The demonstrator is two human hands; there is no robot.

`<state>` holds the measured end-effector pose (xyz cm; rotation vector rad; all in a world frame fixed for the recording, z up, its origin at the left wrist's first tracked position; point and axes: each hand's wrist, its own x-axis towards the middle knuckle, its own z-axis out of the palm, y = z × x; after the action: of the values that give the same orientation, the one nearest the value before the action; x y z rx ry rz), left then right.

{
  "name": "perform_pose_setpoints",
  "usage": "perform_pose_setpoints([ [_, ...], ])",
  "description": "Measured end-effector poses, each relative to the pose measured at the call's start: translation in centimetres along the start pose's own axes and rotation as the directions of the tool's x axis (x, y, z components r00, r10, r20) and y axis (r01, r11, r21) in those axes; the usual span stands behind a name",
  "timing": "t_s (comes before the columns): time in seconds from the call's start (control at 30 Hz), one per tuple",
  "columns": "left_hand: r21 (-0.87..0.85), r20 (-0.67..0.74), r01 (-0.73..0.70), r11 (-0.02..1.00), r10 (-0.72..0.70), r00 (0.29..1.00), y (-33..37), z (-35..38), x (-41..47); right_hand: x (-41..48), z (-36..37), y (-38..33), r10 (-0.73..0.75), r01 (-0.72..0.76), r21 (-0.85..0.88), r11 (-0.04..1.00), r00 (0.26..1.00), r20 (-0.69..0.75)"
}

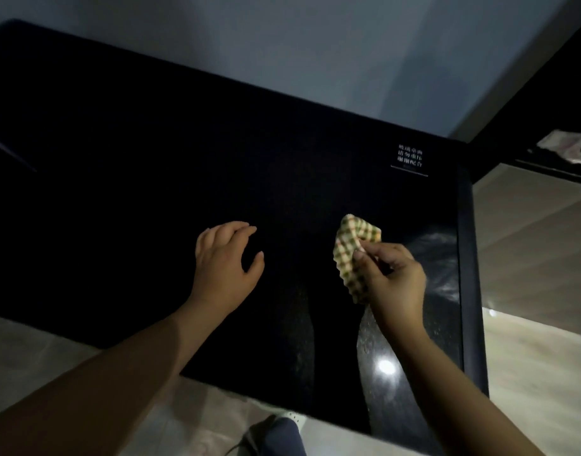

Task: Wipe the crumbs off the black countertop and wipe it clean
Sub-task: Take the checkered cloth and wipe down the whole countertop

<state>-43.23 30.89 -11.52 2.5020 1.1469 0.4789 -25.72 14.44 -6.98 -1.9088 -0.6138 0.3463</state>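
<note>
Head view: right hand (pixel 392 281) pinches the checked cloth (pixel 353 255) near the right edge of the desk (pixel 151 159); left hand (pixel 226 261), loosely curled and empty, sits toward the middle.

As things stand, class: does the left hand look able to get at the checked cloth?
Probably yes. Only bare black countertop lies between the left hand and the checked cloth. The right hand pinches the cloth, though, so it is not free to take.

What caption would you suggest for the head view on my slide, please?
Right hand pinches a checked cloth over the black countertop; left hand open alongside.
</note>
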Motion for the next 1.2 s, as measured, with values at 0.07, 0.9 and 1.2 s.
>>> perform_pose_setpoints([
  [0.07, 0.022, -0.003, -0.004, 1.0, 0.004, 1.0, 0.2, 0.5, 2.5, 2.4, 0.2, 0.1, -0.016, 0.016, 0.001, 1.0, 1.0, 0.011],
  [0.9, 0.127, 0.071, 0.07, 0.989, -0.079, 0.994, -2.3, 2.7, 11.1, 31.9, 9.7, 2.7, -0.144, 0.093, -0.381, 0.92, 0.983, -0.109],
  [1.2, 0.111, 0.09, 0.084, 0.99, -0.095, 0.991, -2.5, 2.7, 11.7, 36.2, 11.5, 2.9, -0.123, 0.087, -0.506, 0.858, 0.992, -0.038],
])
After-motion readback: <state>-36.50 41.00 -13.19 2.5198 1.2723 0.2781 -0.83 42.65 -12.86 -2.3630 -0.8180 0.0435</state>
